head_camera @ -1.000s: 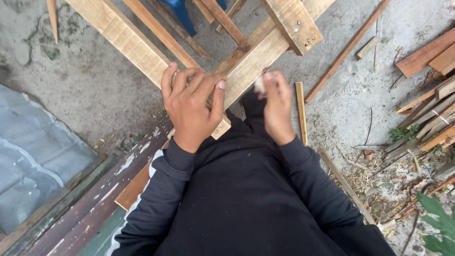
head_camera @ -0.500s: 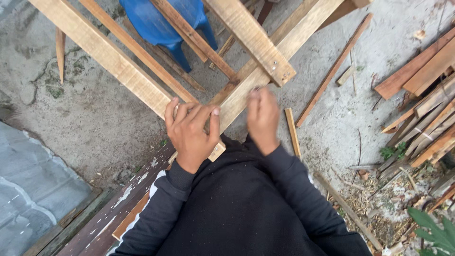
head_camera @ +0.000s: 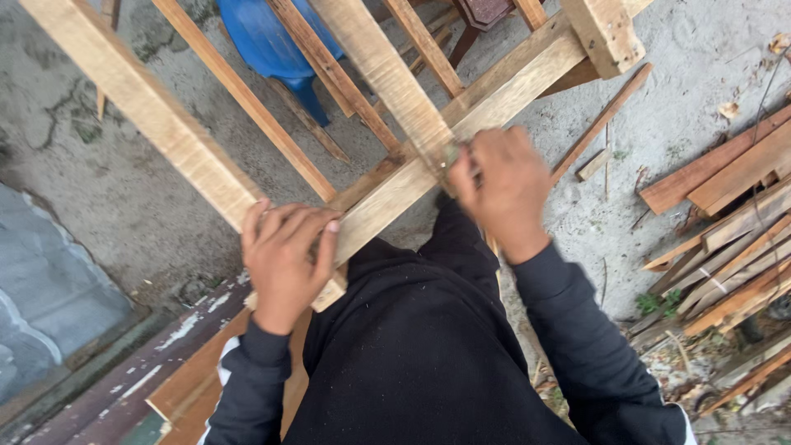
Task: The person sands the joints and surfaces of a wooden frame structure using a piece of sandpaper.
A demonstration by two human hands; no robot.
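A frame of pale wooden planks (head_camera: 503, 91) lies across my lap and out over the concrete ground. My left hand (head_camera: 284, 259) presses flat on the joint where a long plank (head_camera: 140, 107) meets the diagonal plank, fingers spread over the wood. My right hand (head_camera: 503, 185) is closed against the diagonal plank where another short plank (head_camera: 387, 74) crosses it. Its fingers pinch something small and greyish that I cannot make out. I wear black sleeves and dark trousers.
A blue plastic container (head_camera: 268, 41) stands on the ground under the frame. A pile of reddish and pale wood offcuts (head_camera: 725, 239) lies at the right. A grey sheet (head_camera: 49, 305) and a dark painted board (head_camera: 124, 379) lie at lower left.
My right hand has moved up and right along the diagonal plank to the crossing plank. My left hand stays pressed on the joint. The view has moved closer to the frame.
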